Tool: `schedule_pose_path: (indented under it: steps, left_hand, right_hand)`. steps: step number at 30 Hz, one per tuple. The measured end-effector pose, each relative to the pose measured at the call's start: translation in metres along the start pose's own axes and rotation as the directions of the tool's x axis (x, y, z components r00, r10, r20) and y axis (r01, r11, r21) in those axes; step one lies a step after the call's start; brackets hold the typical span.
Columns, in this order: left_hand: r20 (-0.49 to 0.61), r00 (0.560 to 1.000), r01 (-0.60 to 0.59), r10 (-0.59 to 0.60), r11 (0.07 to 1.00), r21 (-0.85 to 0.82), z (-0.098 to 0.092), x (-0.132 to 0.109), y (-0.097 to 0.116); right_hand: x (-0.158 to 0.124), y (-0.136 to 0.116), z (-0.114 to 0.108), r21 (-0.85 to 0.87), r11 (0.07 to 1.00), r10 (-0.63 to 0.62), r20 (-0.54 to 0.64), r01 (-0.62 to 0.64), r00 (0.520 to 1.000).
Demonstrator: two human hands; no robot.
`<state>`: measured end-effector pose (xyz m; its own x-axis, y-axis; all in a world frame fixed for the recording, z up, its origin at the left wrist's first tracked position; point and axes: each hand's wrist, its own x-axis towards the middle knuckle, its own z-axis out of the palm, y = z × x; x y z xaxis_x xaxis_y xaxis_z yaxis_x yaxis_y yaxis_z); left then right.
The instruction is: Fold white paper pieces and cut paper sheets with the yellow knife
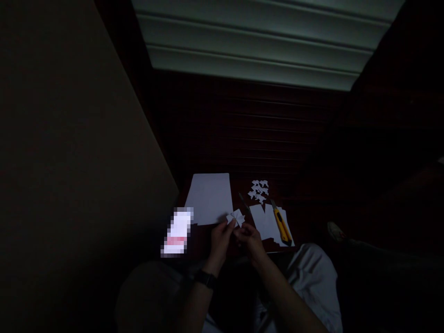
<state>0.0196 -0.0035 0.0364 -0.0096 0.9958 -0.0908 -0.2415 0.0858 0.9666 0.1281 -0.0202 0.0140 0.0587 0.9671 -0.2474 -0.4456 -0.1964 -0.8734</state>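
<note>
Presently, your inventory reads as follows.

Hands, two: your left hand (221,238) and right hand (250,239) meet above the near edge of the desk (239,185), fingers narrowed to a pinch. Together they hold one paper cut-out (236,217), white, thin and flat, with lobes spread like a small pinwheel. It sits at your fingertips, just above the desk's near middle.

Wristwatch (206,279), one: dark band, on your left wrist.

Plain sheet (210,198), one: white paper, rectangular, uncut, lying flat on the far left of the desk.

Trimmed sheet (265,221), one: white paper with notched, stepped edges, lying to the right of your hands.

Utility knife (281,226), one: yellow body with dark trim, long and narrow, resting diagonally on the trimmed sheet.

Loose cut-outs (259,189), one cluster: small white lobed paper shapes on the far right, overlapping, too small to count exactly.

Desk, one: dark, reddish, smooth surface; the light is too dim to tell more.
</note>
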Motion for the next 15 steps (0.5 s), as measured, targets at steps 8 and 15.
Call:
schedule_pose_path:
  steps: [8, 15]
  left_hand:
    - [-0.025, 0.949, 0.261, -0.314, 0.829, -0.494, -0.015, 0.005, -0.008]
    - [-0.112, 0.953, 0.191, -0.282, 0.845, -0.5, -0.009, 0.001, -0.012]
  right_hand:
    - [-0.009, -0.044, -0.005, -0.664, 0.542, -0.532, 0.204, 0.516, 0.822]
    - [-0.014, -0.041, -0.012, -0.877, 0.061, -0.418, 0.411, 0.476, 0.81]
